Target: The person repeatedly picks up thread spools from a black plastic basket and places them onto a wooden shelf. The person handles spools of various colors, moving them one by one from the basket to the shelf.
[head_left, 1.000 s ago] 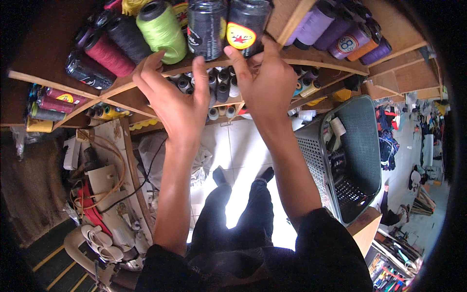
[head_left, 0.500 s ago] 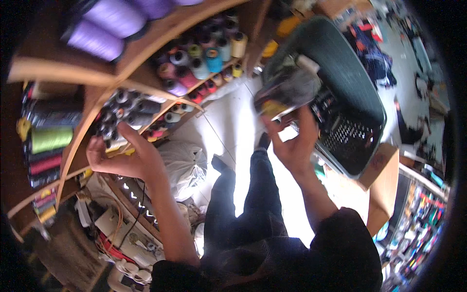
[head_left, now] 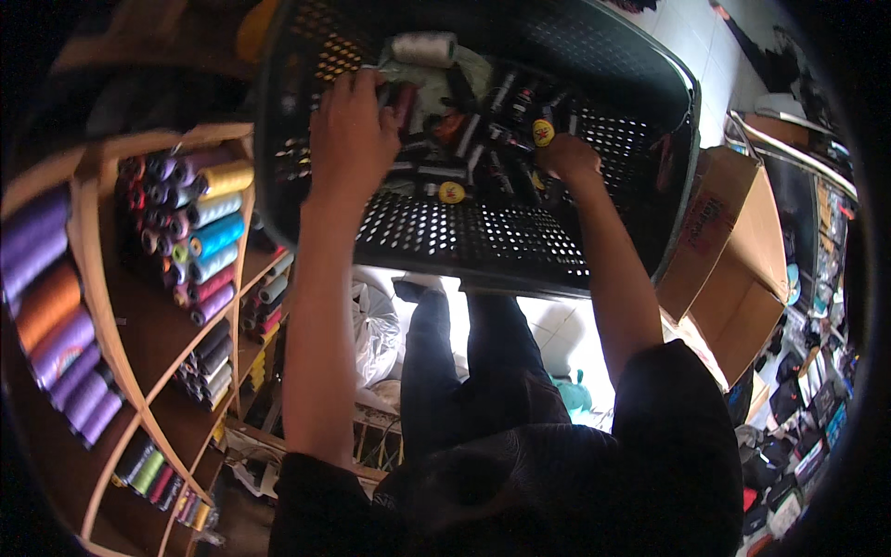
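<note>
Both my hands reach into a dark green plastic basket (head_left: 436,243) with perforated walls. My left hand (head_left: 351,148) is over its left part, fingers stretched and thumb apart, close to a dark red thread spool (head_left: 403,104). Further right, my right hand (head_left: 572,160) is closed, its fingertips hidden, beside a yellow round spool end (head_left: 543,133). I cannot make out what it grips. Several black thread spools (head_left: 501,172) lie jumbled between the hands. A white spool (head_left: 423,49) rests on pale crumpled plastic (head_left: 445,91) at the far side.
Wooden shelves (head_left: 121,339) on the left hold rows of coloured thread cones (head_left: 215,239). A cardboard box (head_left: 729,251) stands against the basket's right side. Below the basket are a white plastic bag (head_left: 373,334) and my legs. Cluttered small items (head_left: 798,455) fill the lower right.
The basket now lies ahead of me instead of to the right. My left hand has gone from the shelves into it. The clear-wrapped bundle has left my right hand, which is lower in the basket.
</note>
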A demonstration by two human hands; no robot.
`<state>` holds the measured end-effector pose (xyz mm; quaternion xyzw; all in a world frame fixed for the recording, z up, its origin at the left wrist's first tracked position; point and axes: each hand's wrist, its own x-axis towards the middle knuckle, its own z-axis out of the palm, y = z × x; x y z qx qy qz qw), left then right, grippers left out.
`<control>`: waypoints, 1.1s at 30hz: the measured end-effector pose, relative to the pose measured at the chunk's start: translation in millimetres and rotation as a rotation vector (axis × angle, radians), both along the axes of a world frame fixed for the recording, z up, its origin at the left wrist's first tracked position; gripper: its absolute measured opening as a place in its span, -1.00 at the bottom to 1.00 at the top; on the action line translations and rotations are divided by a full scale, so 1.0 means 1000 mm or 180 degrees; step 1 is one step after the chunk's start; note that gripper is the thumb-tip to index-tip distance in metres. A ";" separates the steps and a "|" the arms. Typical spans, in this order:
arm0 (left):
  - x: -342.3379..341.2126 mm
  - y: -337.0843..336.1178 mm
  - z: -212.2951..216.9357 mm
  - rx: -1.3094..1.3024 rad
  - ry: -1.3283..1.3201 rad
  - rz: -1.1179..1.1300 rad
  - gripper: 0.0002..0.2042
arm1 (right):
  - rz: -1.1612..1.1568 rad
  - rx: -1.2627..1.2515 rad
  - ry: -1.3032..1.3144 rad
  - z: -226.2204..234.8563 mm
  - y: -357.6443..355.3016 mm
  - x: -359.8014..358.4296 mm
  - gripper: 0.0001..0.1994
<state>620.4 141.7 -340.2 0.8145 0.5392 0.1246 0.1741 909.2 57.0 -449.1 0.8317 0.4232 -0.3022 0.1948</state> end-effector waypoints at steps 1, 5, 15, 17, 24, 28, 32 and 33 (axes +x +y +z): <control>0.009 0.015 -0.023 -0.0255 0.0131 -0.0052 -0.69 | -0.0056 -0.0122 -0.0043 -0.020 -0.006 0.008 -0.50; 0.044 0.053 -0.108 -0.1195 0.0896 -0.0169 -0.61 | -0.0645 -0.0139 -0.0103 -0.081 -0.029 0.023 -0.50; 0.068 0.047 -0.255 -0.0271 0.2413 0.0013 -0.59 | -0.0150 -0.0797 0.0380 -0.094 -0.018 0.061 -0.29; 0.072 0.048 -0.266 -0.0188 0.2735 0.0064 -0.62 | 0.0023 -0.0905 0.0449 -0.085 -0.010 0.059 -0.30; 0.072 0.035 -0.245 -0.0143 0.2145 0.0057 -0.64 | -0.0286 -0.0786 0.0154 -0.079 -0.011 0.045 -0.27; 0.087 0.016 -0.183 -0.0761 0.0696 0.0515 -0.46 | -0.0470 -0.0375 0.0068 -0.069 -0.026 0.044 -0.22; 0.071 -0.003 -0.121 -0.0366 -0.0583 0.0507 -0.35 | -0.0115 -0.0108 -0.0241 -0.032 -0.026 0.030 -0.21; 0.066 -0.009 -0.103 -0.0664 -0.0773 0.0640 -0.34 | -0.0060 -0.0111 -0.0231 -0.007 -0.022 0.018 -0.21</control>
